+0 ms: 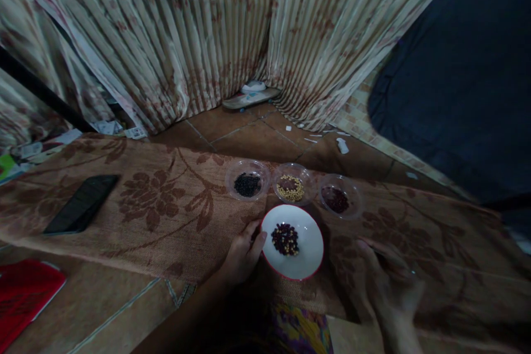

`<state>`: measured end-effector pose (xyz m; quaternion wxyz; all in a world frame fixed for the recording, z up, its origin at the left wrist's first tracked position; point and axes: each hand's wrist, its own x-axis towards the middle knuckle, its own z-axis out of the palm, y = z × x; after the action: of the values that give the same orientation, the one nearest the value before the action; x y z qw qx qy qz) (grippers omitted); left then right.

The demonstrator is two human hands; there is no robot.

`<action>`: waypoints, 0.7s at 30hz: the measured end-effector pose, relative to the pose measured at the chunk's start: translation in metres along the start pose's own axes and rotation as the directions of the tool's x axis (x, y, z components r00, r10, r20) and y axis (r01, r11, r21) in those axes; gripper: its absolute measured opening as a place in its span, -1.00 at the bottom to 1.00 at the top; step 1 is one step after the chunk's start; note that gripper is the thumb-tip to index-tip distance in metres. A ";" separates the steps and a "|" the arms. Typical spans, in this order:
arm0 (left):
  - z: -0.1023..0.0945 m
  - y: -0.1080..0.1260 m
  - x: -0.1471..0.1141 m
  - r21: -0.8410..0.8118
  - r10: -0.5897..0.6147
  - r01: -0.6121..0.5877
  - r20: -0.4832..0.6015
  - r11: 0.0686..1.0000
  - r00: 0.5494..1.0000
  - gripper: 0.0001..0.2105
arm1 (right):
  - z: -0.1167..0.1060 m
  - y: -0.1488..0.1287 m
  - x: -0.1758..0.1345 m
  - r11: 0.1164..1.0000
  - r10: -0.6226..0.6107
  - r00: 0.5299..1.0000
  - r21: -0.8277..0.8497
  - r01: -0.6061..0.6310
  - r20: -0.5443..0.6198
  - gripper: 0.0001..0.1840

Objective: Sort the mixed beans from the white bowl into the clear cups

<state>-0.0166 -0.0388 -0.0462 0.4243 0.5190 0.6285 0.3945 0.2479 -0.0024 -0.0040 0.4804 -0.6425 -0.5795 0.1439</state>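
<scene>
My left hand [244, 251] holds the left rim of a white bowl [309, 254] with a red edge, thumb on the rim and fingers round the outside. Dark and pale yellow beans [285, 239] lie mixed inside it. To the right of the bowl, apart from it, my right hand [390, 282] is over the cloth, slightly blurred, thumb and fingers apart, with nothing visible in it. Behind the bowl stand three clear plastic cups: one with black beans [248, 184], one with yellow beans [290, 188], one with dark red beans [335, 199].
A brown flowered cloth [199, 254] covers the long table. A black phone [82, 204] lies at the left. Beyond are a striped curtain [199, 27], a skateboard [251, 98] on the tiled floor and a large dark shape [456, 94]. Red fabric [27, 298] shows at lower left.
</scene>
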 end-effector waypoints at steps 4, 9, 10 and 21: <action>0.000 0.000 0.001 -0.002 -0.007 0.007 -0.001 1.000 1.000 -0.67 | 0.006 0.016 0.045 0.995 -0.003 0.976 0.097 0.024 -0.216 -0.68; -0.001 0.001 0.000 -0.010 0.006 -0.006 0.015 1.000 1.000 -0.67 | 0.018 0.029 0.057 0.982 0.099 0.969 0.182 -0.057 -0.228 -0.66; -0.001 0.001 0.000 -0.013 0.011 -0.011 0.015 1.000 1.000 -0.67 | 0.019 0.026 0.051 0.981 0.100 0.969 0.187 -0.057 -0.225 -0.68; 0.000 -0.001 0.000 0.006 0.019 -0.019 -0.004 1.000 1.000 -0.69 | 0.021 0.003 -0.026 0.978 0.033 0.958 0.187 -0.088 0.283 -0.78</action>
<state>-0.0168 -0.0391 -0.0470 0.4178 0.5252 0.6256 0.3978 0.2263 -0.0156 -0.0267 0.4506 -0.5825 -0.6042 0.3043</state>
